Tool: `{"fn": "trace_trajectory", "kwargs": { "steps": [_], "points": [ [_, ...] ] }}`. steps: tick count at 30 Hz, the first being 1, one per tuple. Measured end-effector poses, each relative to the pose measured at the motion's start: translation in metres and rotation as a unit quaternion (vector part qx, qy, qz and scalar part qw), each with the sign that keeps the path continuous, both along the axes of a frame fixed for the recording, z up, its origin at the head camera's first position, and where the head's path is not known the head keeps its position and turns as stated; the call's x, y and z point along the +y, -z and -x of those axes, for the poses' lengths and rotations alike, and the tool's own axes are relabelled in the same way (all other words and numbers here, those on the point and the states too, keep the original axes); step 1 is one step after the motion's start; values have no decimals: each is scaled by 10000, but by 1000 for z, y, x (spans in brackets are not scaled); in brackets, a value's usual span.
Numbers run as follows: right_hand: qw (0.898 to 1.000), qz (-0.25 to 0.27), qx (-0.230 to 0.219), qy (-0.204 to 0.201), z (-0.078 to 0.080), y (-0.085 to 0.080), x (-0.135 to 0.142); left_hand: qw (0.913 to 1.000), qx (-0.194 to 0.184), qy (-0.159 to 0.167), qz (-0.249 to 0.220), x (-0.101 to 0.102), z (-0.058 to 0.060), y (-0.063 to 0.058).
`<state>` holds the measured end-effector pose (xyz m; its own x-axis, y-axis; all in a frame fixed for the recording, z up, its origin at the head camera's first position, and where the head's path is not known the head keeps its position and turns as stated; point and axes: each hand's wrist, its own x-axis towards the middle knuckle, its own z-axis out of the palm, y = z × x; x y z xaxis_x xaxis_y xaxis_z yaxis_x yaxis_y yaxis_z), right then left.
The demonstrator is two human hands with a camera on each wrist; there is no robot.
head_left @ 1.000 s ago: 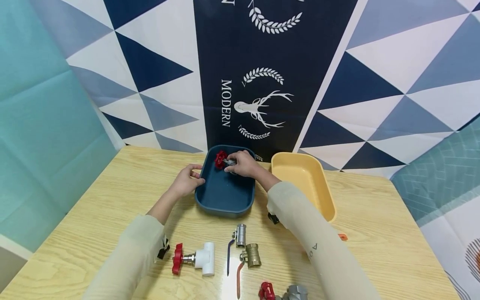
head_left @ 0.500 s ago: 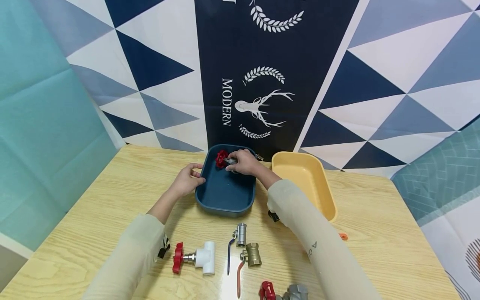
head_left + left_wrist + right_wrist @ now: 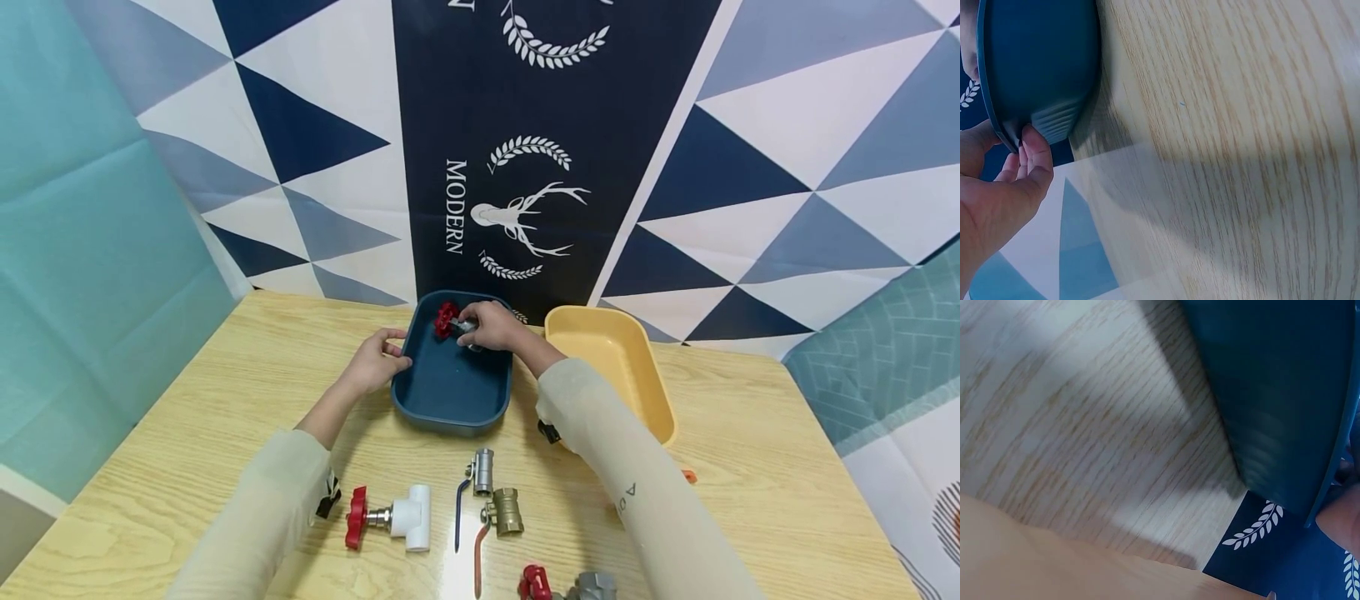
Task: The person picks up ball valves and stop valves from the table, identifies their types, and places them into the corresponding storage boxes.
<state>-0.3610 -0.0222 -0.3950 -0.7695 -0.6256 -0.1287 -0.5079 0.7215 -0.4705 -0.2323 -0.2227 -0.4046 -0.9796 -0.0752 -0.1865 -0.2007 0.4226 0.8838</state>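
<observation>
In the head view a dark blue plastic tub (image 3: 450, 392) stands on the table against the wall. My left hand (image 3: 369, 363) holds the tub's left rim, thumb over the edge and fingers on the outer wall, as the left wrist view shows at the tub's side (image 3: 1041, 56). Inside the tub's far end, my right hand (image 3: 497, 327) grips the metal body of a valve with a red handwheel (image 3: 446, 320). The wheel points left; much of the valve body is hidden under the fingers. In the right wrist view the tub wall (image 3: 1272, 394) hides the valve.
A yellow tub (image 3: 611, 350) stands right of the blue one. Nearer lie a white tee valve with red wheel (image 3: 408, 517), a blue-handled ball valve (image 3: 483, 472), a brass ball valve (image 3: 507, 510) and a red-wheeled grey valve (image 3: 595, 585). An orange tip (image 3: 688, 476) shows beside the right sleeve.
The red handwheel has edged slightly right inside the tub with my right hand. My left hand keeps its place on the rim.
</observation>
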Motion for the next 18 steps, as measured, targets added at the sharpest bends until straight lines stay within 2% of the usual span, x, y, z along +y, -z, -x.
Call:
{"fn": "trace_trajectory", "kwargs": {
  "steps": [5,18],
  "points": [
    [10000,24,-27,-19,0,-1,2,10000,17,0,-13,0,0,0],
    [9977,-653,89,-130,0,-4,2,10000,40,60,-6,-2,1,2]
  ]
}}
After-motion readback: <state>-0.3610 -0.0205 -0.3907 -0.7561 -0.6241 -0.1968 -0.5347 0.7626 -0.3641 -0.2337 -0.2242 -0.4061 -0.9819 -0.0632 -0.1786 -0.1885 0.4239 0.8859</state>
